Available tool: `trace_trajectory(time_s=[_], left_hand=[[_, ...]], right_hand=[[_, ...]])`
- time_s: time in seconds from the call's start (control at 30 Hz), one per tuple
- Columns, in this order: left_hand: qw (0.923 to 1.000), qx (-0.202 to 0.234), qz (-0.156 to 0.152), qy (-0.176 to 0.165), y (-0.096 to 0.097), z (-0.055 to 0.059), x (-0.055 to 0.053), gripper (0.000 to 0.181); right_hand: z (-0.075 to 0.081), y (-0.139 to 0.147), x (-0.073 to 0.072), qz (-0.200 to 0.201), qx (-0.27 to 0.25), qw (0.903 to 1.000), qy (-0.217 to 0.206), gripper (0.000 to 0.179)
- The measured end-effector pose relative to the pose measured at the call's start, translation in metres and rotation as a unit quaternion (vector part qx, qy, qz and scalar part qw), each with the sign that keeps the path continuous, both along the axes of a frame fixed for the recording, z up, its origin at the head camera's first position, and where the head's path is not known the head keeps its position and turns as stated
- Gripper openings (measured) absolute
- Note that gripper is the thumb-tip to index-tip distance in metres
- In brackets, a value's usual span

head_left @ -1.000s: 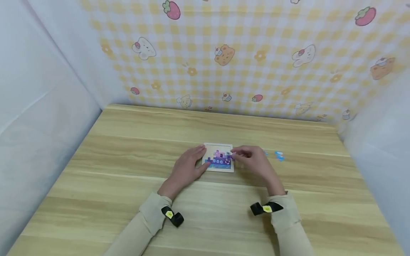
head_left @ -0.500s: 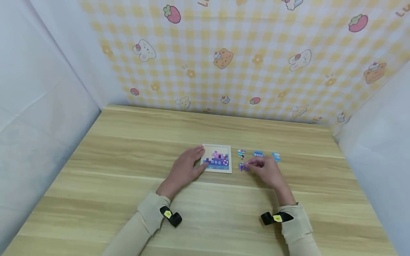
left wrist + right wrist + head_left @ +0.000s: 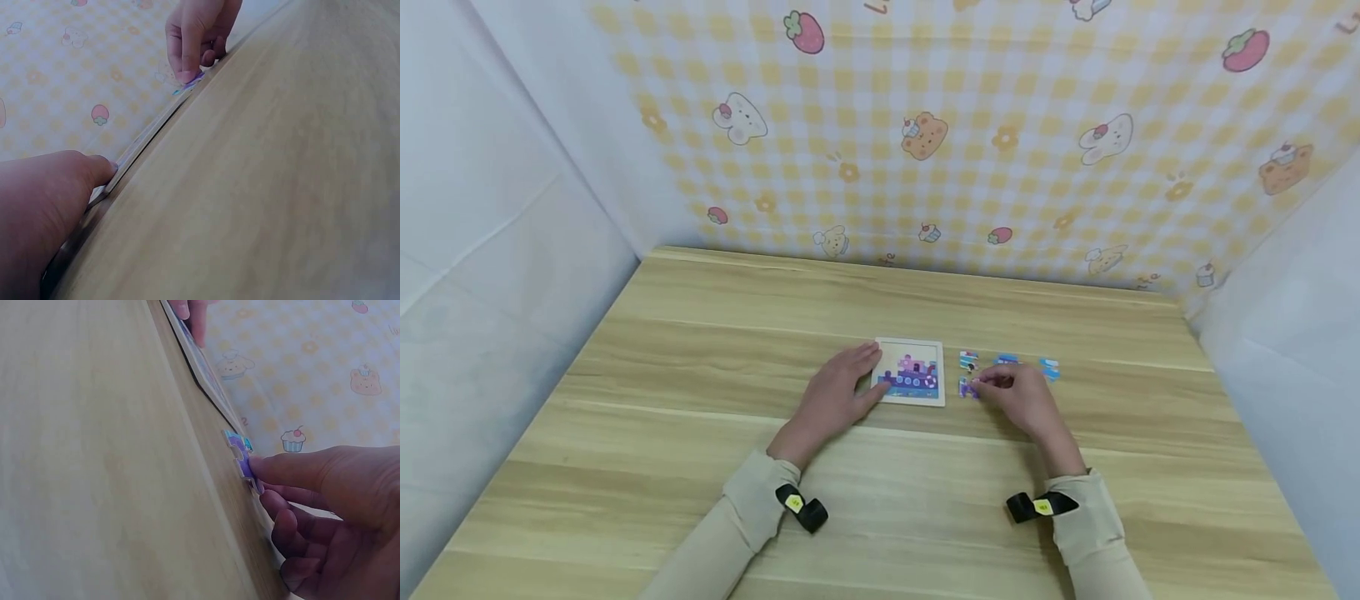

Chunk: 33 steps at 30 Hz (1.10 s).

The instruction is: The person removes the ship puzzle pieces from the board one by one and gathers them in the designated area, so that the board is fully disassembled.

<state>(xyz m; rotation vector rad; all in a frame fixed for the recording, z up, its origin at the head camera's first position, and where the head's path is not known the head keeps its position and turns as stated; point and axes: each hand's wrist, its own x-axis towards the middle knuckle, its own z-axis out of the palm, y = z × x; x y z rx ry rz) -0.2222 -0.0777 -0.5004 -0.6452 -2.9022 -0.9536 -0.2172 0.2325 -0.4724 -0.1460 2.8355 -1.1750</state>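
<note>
A square puzzle board (image 3: 910, 340) with a light rim lies mid-table, partly filled with pieces that picture a purple and pink boat on blue water. Over its left side rests my left hand (image 3: 837, 390), fingertips at the upper left corner and thumb along the lower left. To the board's right, my right hand (image 3: 1021, 398) pinches a purple jigsaw piece (image 3: 240, 454) between thumb and forefinger, low over the table. The other fingers of that hand are curled. Just behind it lie a striped blue and white piece (image 3: 967, 356) and a blue piece (image 3: 1006, 358), partly hidden by the hand.
Another light blue piece (image 3: 1049, 369) lies farther right. The wooden table (image 3: 880, 508) ends at a yellow checked cloth (image 3: 850, 125) at the back, with white sheets on both sides. Black straps with small cameras circle both sleeves.
My right hand has moved from the board's right edge out to the right, carrying the purple piece, and uncovers the loose pieces. My left hand stays on the board.
</note>
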Motion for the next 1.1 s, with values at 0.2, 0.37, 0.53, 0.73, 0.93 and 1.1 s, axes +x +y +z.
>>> trace_trajectory(time_s=[0.2, 0.37, 0.53, 0.73, 0.93, 1.1], left_hand=[[1.0000, 0.002, 0.002, 0.004, 0.001, -0.001, -0.001, 0.065], [1.0000, -0.005, -0.001, 0.003, 0.001, -0.002, -0.003, 0.065], [1.0000, -0.006, -0.001, -0.001, 0.001, -0.002, -0.003, 0.065], [1.0000, -0.006, 0.002, -0.004, 0.002, -0.003, -0.001, 0.065], [1.0000, -0.004, 0.004, -0.008, 0.001, -0.002, 0.000, 0.065], [1.0000, -0.005, -0.003, 0.001, 0.001, -0.002, -0.002, 0.065]], right_hand=[[-0.002, 0.000, -0.003, -0.007, 0.004, 0.9999, 0.010, 0.013], [0.000, -0.001, -0.003, -0.013, 0.007, 0.9998, 0.015, 0.014], [-0.002, -0.001, -0.002, -0.013, 0.007, 0.9998, 0.015, 0.014], [-0.003, 0.001, -0.001, -0.011, -0.013, 0.9998, 0.014, 0.019], [0.004, 0.005, 0.000, -0.053, -0.071, 0.9944, 0.057, 0.020], [0.009, 0.004, 0.000, -0.054, -0.080, 0.9924, 0.076, 0.018]])
